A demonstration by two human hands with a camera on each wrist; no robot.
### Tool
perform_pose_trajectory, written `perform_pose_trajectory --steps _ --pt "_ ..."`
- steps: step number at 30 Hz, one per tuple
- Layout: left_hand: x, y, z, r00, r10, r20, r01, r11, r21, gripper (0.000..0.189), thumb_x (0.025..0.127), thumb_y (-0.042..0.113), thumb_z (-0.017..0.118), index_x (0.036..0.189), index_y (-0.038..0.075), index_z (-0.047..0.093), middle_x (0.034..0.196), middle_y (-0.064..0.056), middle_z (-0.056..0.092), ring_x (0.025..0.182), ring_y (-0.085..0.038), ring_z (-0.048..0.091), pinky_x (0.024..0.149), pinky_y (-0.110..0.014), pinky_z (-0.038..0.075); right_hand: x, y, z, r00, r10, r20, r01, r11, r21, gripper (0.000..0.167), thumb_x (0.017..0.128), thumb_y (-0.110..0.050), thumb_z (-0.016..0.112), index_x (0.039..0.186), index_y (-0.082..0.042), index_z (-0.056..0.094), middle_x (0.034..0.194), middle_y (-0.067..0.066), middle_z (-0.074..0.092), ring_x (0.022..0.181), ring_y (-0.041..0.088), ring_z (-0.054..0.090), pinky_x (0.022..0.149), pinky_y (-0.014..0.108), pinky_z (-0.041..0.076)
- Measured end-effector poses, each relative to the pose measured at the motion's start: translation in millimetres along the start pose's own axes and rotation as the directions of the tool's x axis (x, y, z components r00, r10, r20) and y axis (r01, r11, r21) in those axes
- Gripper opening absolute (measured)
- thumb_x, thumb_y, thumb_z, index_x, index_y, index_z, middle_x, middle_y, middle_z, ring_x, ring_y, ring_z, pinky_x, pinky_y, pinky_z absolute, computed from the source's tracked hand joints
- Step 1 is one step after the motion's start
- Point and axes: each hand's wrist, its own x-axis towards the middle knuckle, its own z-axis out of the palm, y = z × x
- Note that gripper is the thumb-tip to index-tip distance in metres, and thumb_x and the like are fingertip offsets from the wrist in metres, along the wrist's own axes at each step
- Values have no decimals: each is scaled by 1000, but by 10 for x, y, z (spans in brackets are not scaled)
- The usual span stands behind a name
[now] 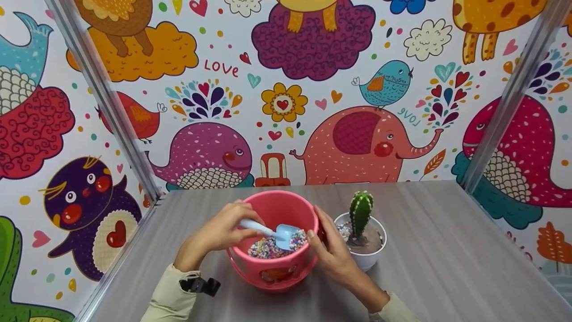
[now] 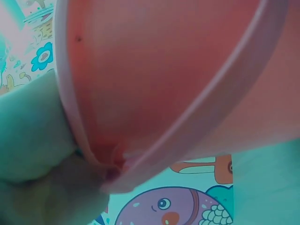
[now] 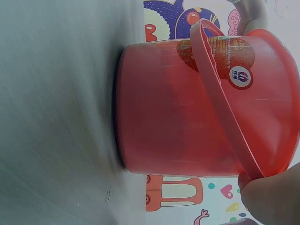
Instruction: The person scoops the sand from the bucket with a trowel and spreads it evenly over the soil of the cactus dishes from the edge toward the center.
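While bent at the wrist over a pink bucket (image 1: 281, 206) on the desk (image 1: 447, 250), pinching a light-blue scoop (image 1: 281, 235) by its handle in the left hand (image 1: 229, 227) — blade tilted among coloured beads (image 1: 267, 248). From the left wrist view, can't make out the scoop past the bucket's blurred wall. Farther right, laying the right hand (image 1: 335, 252), nearly straight-fingered, against the bucket's side — some fingers hidden, just beside a potted cactus (image 1: 361, 214).
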Motion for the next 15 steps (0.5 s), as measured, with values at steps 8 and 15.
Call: perform_pose_trajectory --steps 8,15 --pt "-61 7 -1 998 -24 -58 23 1000 -8 13 93 26 88 105 22 85 99 10 77 98 -13 56 87 -35 49 -6 -10 -2 1000 19 7 -19 1000 11 67 111 -19 62 171 -13 32 174 13 36 156 35 44 119 21 42" --pt "-80 29 15 992 -40 -116 37 999 -30 15 93 22 88 107 22 84 101 9 74 99 -13 60 90 -37 55 1 -32 -30 999 43 19 -44 999 17 69 111 -22 63 171 -12 30 174 12 36 156 35 45 117 26 45"
